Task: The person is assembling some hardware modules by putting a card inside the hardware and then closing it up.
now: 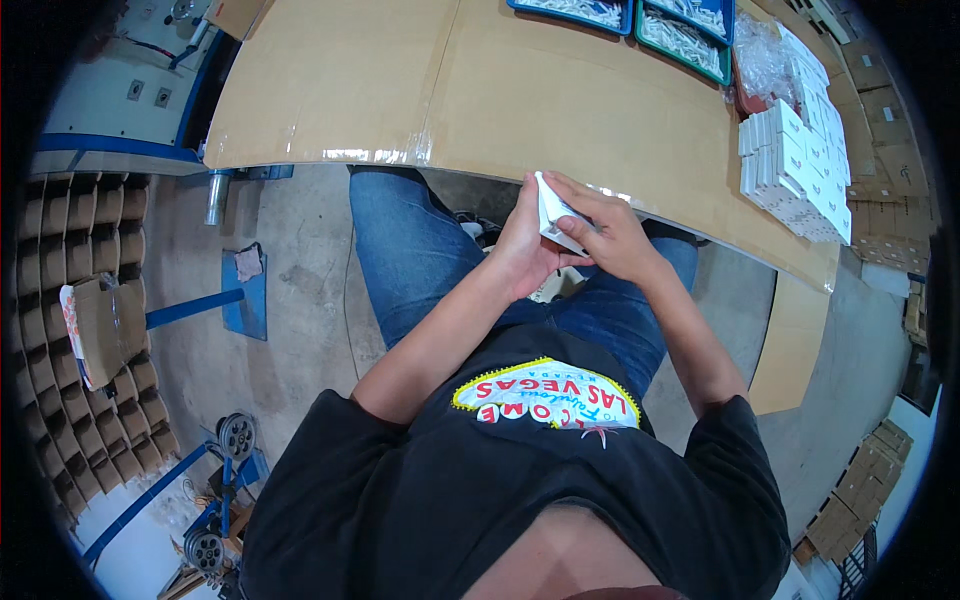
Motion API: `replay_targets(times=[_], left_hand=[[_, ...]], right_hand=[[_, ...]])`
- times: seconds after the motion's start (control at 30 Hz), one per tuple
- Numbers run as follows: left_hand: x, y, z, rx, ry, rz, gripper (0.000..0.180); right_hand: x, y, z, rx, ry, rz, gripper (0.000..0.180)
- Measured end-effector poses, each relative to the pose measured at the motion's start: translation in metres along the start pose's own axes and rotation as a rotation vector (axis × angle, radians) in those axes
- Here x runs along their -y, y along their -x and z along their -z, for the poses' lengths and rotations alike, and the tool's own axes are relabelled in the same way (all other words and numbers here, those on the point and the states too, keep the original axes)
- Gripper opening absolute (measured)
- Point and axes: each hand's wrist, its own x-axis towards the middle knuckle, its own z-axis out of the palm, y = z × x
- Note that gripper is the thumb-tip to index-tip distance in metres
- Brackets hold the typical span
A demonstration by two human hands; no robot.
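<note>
Between my two hands, just off the table's near edge and above my lap, is a small white carton (549,207). My left hand (521,248) is closed round its left side, with the palm partly under it. From the right, my right hand (618,238) grips the same carton, its fingers over the top and its thumb at the end nearest me. Folded white panels show at that end, though the thumb covers part of them, and I cannot tell whether the flap is fully closed.
A cardboard-covered table (560,110) spans the front. At its far right stand a green tray (683,62) and blue trays (632,20) of small white pieces, a clear plastic bag (757,50) and stacked white cartons (790,165). Left of me is a divided cardboard rack (55,290).
</note>
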Motion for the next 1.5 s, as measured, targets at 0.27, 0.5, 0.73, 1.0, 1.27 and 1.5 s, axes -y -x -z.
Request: replay_targets(times=[0.27,0.5,0.73,1.0,1.27,1.5], left_hand=[[0.002,0.002,0.005,-0.065,-0.018,0.001,0.072],[-0.01,0.006,-0.006,0.021,-0.031,-0.066,0.058],[-0.004,0.003,0.004,-0.072,-0.149,-0.355,0.042],[-0.016,0.019,0.019,-0.057,-0.499,-0.465,0.042],[-0.026,0.021,0.007,0.113,-0.582,-0.6,0.039],[-0.023,0.021,0.005,0.062,-0.528,-0.542,0.036]], right_hand=[[0.002,0.006,-0.017,0.072,-0.136,-0.068,0.057],[-0.012,0.001,-0.013,0.057,-0.109,0.014,0.064],[-0.006,0.001,-0.021,-0.593,-0.691,-0.397,0.05],[0.015,0.018,-0.012,-0.367,-0.933,-0.336,0.039],[0.025,0.016,-0.003,-0.418,-0.814,-0.269,0.037],[0.024,0.013,-0.005,-0.442,-0.76,-0.264,0.035]])
